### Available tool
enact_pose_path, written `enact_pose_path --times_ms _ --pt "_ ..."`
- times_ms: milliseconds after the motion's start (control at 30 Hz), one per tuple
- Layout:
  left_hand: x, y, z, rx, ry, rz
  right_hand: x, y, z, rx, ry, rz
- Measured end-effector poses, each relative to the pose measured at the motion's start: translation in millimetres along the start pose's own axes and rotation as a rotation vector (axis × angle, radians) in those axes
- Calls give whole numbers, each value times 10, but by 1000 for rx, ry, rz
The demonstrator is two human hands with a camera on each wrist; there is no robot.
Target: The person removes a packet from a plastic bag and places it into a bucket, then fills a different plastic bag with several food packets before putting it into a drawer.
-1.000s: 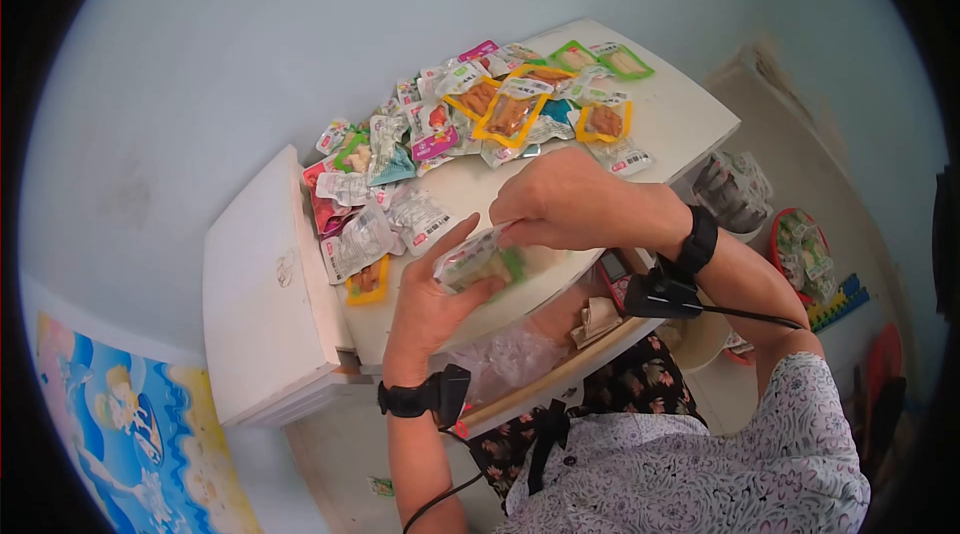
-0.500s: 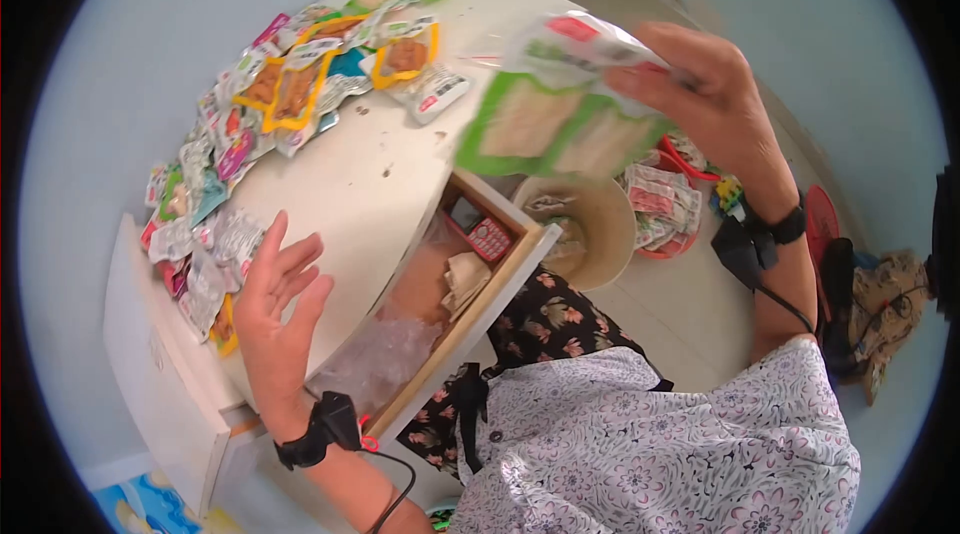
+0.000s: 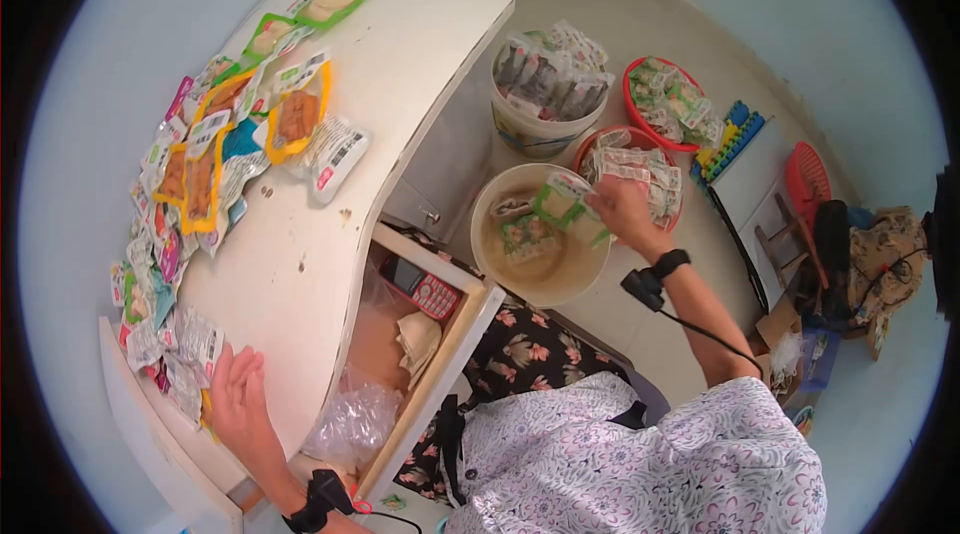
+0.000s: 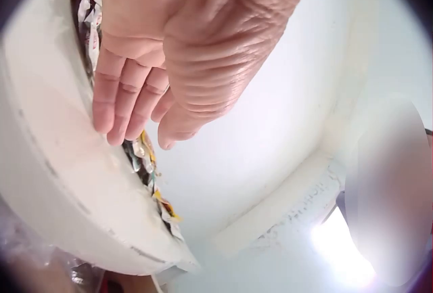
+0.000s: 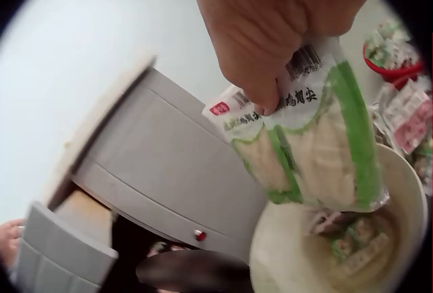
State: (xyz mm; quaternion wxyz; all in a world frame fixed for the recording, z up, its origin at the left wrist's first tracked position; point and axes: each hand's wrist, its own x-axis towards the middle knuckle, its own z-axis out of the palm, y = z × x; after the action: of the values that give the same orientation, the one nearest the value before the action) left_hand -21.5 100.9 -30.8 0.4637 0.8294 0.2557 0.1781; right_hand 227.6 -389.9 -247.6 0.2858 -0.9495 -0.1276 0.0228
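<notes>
My right hand (image 3: 622, 209) pinches two green-edged snack packets (image 5: 325, 144) by their white top ends. They hang over a cream bucket (image 5: 274, 252), where a few more packets lie at the bottom. On the left, my left hand (image 3: 243, 402) is held over the near left part of the white tabletop (image 3: 300, 304), fingers extended and holding nothing. Close by it lies a pile of mixed snack packets (image 3: 160, 284), some with yellow, green or purple edges. In the left wrist view the palm and straight fingers (image 4: 128, 100) show plainly.
An open drawer (image 3: 470, 334) under the tabletop holds a red phone (image 3: 432, 296), crumpled clear plastic (image 3: 355, 424) and a folded tan piece (image 3: 418, 342). On the floor stand a white bucket of dark packets (image 3: 545, 139) and red baskets of packets (image 3: 630, 94). A red strainer (image 3: 807, 174) lies farther right.
The green-edged packets, first between both hands over the tabletop, have moved right in my right hand, then down over the cream bucket. My left hand let go and stayed by the pile. The view swung right.
</notes>
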Motion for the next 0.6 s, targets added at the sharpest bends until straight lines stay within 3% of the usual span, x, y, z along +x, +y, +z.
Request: enact_pose_path --times_ms 133,267,367,467,600 --pt "-96 -181 59 43 141 -20 -126 445 744 -86 -23 115" --pt "-129 -208 129 64 283 -50 -192 637 1281 -215 -164 292" --pt "-150 -157 110 96 260 -90 -173 837 1609 -275 -251 330" --pt "-149 -313 31 12 279 -21 -91 861 1752 -295 -300 366" --pt "-56 -140 168 89 216 184 70 972 1916 -305 -370 368"
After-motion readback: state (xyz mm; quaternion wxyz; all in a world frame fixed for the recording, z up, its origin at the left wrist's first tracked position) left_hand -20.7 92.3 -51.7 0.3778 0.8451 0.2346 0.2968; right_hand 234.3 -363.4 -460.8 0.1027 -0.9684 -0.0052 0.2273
